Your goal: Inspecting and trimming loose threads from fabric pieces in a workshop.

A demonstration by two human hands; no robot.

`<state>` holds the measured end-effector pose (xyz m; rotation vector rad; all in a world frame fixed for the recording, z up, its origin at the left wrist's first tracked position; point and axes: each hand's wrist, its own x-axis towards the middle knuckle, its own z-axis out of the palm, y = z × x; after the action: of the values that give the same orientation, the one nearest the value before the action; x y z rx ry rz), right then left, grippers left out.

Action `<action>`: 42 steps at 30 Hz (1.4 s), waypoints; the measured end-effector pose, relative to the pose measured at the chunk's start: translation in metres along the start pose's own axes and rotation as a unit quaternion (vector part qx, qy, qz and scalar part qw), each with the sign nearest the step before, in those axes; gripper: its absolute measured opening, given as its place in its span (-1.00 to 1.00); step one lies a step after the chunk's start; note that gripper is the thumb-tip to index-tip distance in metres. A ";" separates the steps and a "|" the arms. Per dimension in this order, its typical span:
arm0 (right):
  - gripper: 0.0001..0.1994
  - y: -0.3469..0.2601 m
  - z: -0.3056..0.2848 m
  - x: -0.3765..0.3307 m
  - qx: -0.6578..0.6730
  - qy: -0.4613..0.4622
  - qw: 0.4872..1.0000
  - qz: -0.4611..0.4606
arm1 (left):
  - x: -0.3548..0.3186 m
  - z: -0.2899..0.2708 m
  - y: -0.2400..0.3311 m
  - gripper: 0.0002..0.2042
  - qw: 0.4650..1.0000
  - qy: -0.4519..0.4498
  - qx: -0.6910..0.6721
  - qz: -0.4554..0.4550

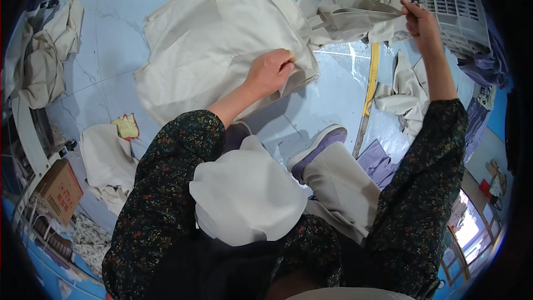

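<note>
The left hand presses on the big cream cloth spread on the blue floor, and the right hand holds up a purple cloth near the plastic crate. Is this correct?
Not quite. In the head view the right hand holds a cream cloth, not a purple one. The rest stands: the left hand presses on the big cream cloth on the blue floor, near the plastic crate.

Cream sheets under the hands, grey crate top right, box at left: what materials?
Cream sheets: woven cloth, matte, by the soft folds and creases; fibre unclear. The left hand presses on the stack, the right hand lifts a piece. Grey crate: likely moulded plastic, with a lattice wall. Box: brown cardboard.
</note>
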<state>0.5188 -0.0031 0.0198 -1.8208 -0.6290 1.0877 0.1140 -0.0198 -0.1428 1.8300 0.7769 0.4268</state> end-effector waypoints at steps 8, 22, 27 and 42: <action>-0.84 -0.038 -0.034 -0.075 -0.046 -0.029 0.998 0.018 | 0.062 0.014 0.001 -0.81 0.942 0.088 0.288 0.145; -0.73 0.004 0.106 -0.154 0.073 -0.281 0.955 0.052 | 0.019 0.022 0.127 -0.34 0.940 0.013 -0.337 -0.054; -0.59 0.059 0.120 -0.112 -0.123 -0.253 0.958 0.048 | 0.002 0.039 0.080 -0.87 0.870 0.105 -0.393 -0.279; -0.57 0.102 0.146 -0.070 -0.126 -0.410 0.891 0.151 | -0.016 0.043 0.083 -0.88 0.962 0.148 -0.079 -0.217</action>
<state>0.3556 -0.0410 -0.0720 -1.6495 -1.0264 2.1097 0.1545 -0.0796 -0.0812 1.4106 1.2796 0.4646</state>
